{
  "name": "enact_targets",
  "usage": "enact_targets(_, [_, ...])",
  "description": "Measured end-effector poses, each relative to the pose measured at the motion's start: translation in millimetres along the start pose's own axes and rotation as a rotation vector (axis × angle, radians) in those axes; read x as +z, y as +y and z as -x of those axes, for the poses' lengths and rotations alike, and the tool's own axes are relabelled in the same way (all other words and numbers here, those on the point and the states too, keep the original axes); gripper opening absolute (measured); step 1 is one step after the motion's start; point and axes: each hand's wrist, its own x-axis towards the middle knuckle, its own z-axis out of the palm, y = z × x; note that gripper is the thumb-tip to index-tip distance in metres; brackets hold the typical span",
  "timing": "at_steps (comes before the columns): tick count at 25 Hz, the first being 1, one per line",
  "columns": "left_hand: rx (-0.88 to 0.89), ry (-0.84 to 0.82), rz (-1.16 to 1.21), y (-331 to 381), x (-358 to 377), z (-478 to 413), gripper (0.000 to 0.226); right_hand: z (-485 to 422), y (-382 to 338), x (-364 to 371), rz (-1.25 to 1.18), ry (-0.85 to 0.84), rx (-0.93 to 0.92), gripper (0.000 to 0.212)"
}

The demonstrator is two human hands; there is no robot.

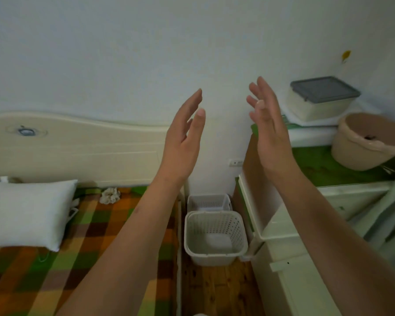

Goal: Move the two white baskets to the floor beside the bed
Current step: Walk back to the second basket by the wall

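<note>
Two white perforated baskets stand on the wooden floor in the gap between the bed and the white cabinet. The larger basket [215, 238] is nearer to me and upright. Behind it, against the wall, sits the smaller basket [208, 202], partly hidden by the larger one. My left hand [183, 142] and my right hand [268, 131] are raised high above the baskets, palms facing each other, fingers spread, holding nothing.
The bed [82, 242] with a checked cover and a white pillow [25, 213] fills the left. A white cabinet [290, 247] stands on the right; on its green top are a beige bucket [365, 142] and a lidded box [322, 99]. Wooden floor [217, 290] shows in front of the baskets.
</note>
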Motion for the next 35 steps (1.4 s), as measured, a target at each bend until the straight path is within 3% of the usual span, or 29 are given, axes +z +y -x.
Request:
enact_targets(6, [0.087, -0.061, 0.032, 42, 2, 7, 0.067, 21, -40, -4, -0.014, 0.034, -0.032, 0.056])
enact_targets(9, [0.107, -0.116, 0.065, 60, 13, 21, 0.064, 38, -60, -18, -0.016, 0.087, -0.040, 0.057])
enact_targets(18, [0.200, -0.393, 0.248, 133, 107, 96, 0.060, 138, -136, -137, 0.109, 0.328, -0.041, 0.056])
enact_targets(28, [0.131, -0.767, 0.534, 240, 246, 283, 0.061, 341, -233, -276, 0.362, 0.646, 0.038, 0.060])
enact_targets(35, [0.121, -1.078, 0.808, 345, 346, 427, 0.059, 506, -321, -357, 0.611, 1.041, 0.125, 0.060])
